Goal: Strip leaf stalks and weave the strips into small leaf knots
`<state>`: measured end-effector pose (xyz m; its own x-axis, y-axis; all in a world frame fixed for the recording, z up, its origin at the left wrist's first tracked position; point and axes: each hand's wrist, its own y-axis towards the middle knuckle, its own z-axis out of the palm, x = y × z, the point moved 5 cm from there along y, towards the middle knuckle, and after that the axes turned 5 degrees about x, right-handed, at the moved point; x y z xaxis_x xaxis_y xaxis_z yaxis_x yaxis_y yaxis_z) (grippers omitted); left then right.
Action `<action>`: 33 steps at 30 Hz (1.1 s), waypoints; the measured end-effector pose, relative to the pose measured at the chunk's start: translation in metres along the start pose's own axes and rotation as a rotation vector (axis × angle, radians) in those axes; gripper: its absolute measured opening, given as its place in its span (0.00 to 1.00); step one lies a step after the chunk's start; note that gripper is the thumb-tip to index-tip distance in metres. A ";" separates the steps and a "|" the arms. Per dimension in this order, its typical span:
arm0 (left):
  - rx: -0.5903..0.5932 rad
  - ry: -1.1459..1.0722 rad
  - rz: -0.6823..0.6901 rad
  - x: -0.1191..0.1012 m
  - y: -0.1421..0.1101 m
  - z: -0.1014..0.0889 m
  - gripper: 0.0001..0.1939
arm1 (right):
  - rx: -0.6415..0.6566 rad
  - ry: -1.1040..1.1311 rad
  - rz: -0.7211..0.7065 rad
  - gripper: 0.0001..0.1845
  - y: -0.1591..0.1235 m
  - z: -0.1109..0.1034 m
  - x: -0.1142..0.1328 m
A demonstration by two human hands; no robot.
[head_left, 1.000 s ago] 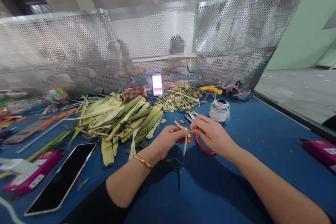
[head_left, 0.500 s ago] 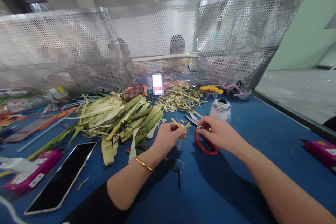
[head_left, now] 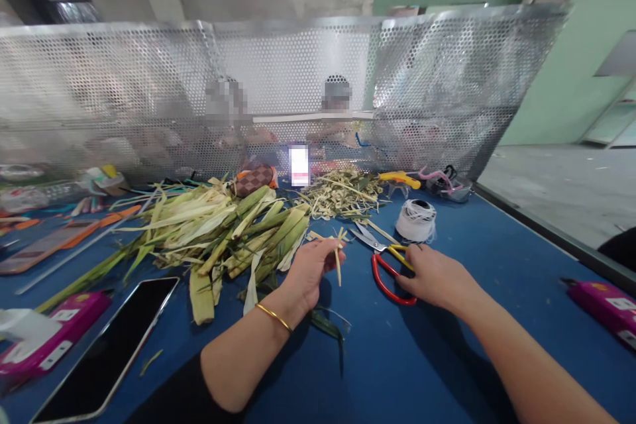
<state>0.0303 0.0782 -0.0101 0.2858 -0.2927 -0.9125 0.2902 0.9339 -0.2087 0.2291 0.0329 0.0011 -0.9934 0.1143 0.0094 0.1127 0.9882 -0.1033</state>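
Note:
My left hand, with a gold bangle at the wrist, pinches a small knot of pale plant strips between thumb and fingers; one strip hangs down. To its right, my right hand grips the handles of a pair of scissors, one red loop and a yellow part showing. The blades point left and away, slightly apart, near the blue tabletop. Part of the handles is hidden under my fingers. Left of my left hand lies a large heap of corn husks.
Behind the scissors stand a white string spool and a pile of cut husk bits. A yellow-handled tool lies farther back. A black-screened phone and magenta power strip are at left. People sit behind a perforated screen.
My right hand has closed round the scissors' handles, shifting slightly right and nearer. My left hand has turned a little, with the strips still pinched. The view has tilted up slightly.

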 end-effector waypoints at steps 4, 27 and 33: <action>0.004 0.007 -0.016 0.002 0.000 0.000 0.07 | 0.021 -0.022 0.000 0.05 -0.007 0.003 0.005; 0.085 -0.012 -0.049 0.000 -0.005 0.007 0.06 | -0.289 -0.326 -0.403 0.13 0.054 -0.007 0.003; 0.094 0.010 -0.040 0.000 -0.006 0.009 0.05 | -0.372 -0.134 -0.299 0.12 0.049 -0.004 -0.008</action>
<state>0.0366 0.0709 -0.0052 0.2632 -0.3267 -0.9078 0.3858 0.8981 -0.2113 0.2427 0.0808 -0.0004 -0.9745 -0.1702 -0.1461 -0.2024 0.9478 0.2464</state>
